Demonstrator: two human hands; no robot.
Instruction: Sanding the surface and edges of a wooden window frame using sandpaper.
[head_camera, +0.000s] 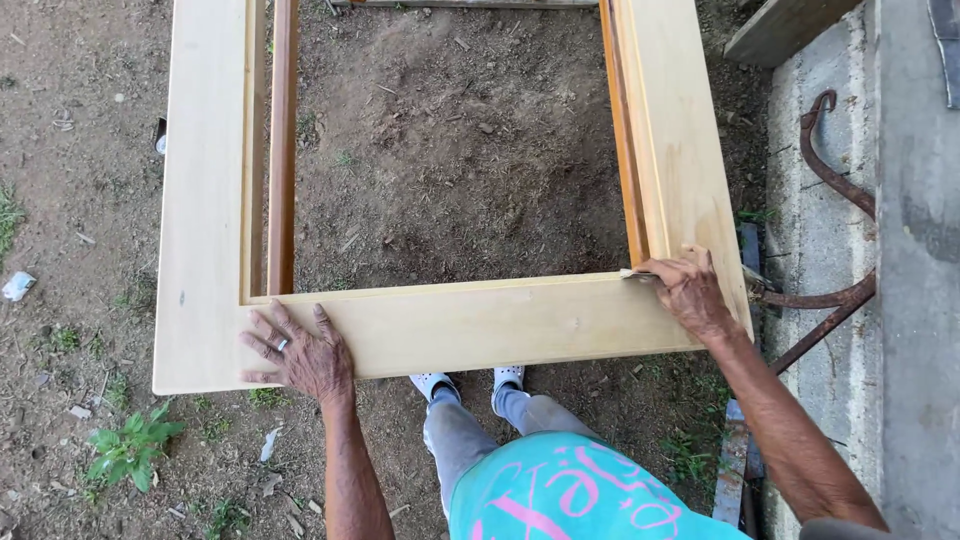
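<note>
Item: pale wooden frame (480, 325), rectangular, broad flat boards on three visible sides, with narrower reddish-brown inner strips (283, 150) along the left and right inner edges. Position: held above bare dirt ground (450, 140), near rail running across in front of the person, side boards extending away toward the top edge of view. Left hand (300, 355): laid flat on the near rail close to the left corner, fingers (262, 335) spread and released, palm down on the wood, a ring on one finger; grasping nothing. Right hand (690, 295): resting on the near right corner of the frame, fingers bent over a small pale piece (630, 272) pressed against the inner corner; what the piece is cannot be told. Below the frame: two white shoes (470, 382), grey trouser legs and a turquoise shirt with pink lettering. Surroundings: green weed (130, 445) at lower left, scraps of litter on the dirt, a concrete slab (830, 230) along the right, rusty curved metal bars (830, 170) lying on it just beside the frame's right corner.
</note>
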